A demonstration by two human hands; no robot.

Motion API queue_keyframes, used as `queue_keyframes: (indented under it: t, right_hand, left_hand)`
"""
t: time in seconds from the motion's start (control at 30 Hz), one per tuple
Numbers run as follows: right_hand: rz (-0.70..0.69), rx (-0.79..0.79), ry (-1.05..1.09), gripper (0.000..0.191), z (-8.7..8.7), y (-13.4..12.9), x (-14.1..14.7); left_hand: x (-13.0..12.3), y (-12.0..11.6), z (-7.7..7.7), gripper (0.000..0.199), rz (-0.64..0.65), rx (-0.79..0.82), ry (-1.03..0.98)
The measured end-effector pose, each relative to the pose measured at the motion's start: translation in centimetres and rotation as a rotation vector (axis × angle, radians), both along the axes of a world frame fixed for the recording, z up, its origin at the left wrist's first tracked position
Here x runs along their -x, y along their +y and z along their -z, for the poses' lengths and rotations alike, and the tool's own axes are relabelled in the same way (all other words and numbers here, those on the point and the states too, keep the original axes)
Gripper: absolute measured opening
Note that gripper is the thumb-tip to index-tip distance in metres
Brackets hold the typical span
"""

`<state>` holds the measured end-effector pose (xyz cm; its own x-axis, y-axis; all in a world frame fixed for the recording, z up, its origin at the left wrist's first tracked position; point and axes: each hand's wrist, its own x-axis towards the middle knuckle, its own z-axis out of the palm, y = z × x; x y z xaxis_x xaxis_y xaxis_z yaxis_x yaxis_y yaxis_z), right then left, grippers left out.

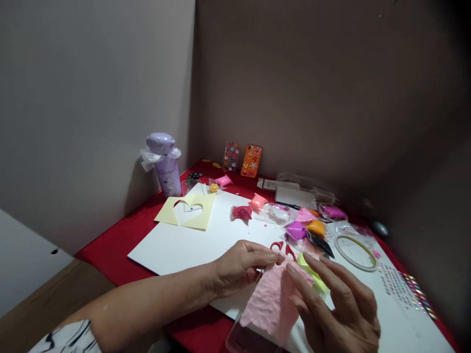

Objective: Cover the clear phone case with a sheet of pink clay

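Observation:
A pink sheet with a wrinkled, clay-like surface [270, 304] is held up at the lower middle. My left hand [241, 267] pinches its upper left corner between thumb and fingers. Against the sheet's upper right part rests my right hand [336, 299], its fingers spread and the fingertips touching the surface. Under the sheet shows the edge of a clear plastic case [239, 338]. Just behind the hands are the red handles of scissors [290, 252] and a yellow-green packet [318, 284], partly covered by the right hand.
White boards [176, 247] lie on a red cloth [121, 255]. Beyond the hands are a purple packet [295, 230], an orange packet [316, 227] and a tape ring [356, 253]. A heart-cut yellow card [205, 211], purple bottle [168, 171] and decorated orange case [251, 161] are farther back.

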<state>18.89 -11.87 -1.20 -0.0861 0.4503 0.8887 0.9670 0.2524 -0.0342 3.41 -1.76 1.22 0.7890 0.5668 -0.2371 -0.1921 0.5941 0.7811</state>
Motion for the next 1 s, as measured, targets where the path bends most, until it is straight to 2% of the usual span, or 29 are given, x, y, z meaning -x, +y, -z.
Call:
queue_keyframes:
  t: [0.27, 0.47, 0.63, 0.87, 1.0]
  right_hand:
    - [-0.027, -0.01, 0.017, 0.024, -0.08, 0.03, 0.14]
    - [0.02, 0.015, 0.062, 0.027, 0.02, 0.05, 0.34]
    - [0.021, 0.012, 0.027, 0.024, -0.02, -0.04, 0.31]
    - [0.003, 0.009, 0.044, 0.026, -0.19, -0.1, 0.35]
    - [-0.011, 0.007, -0.031, 0.028, -0.29, -0.08, 0.42]
  left_hand:
    - [0.0, 0.04, 0.0, 0.024, -0.015, 0.0, 0.008]
    - [-0.04, 0.04, -0.22, 0.029, -0.004, -0.008, 0.019]
    - [-0.07, -0.04, -0.3, 0.027, -0.018, 0.007, 0.024]
    - [-0.08, 0.01, -0.13, 0.024, -0.025, -0.064, 0.03]
    - [-0.13, -0.01, -0.14, 0.026, -0.025, -0.066, 0.028]
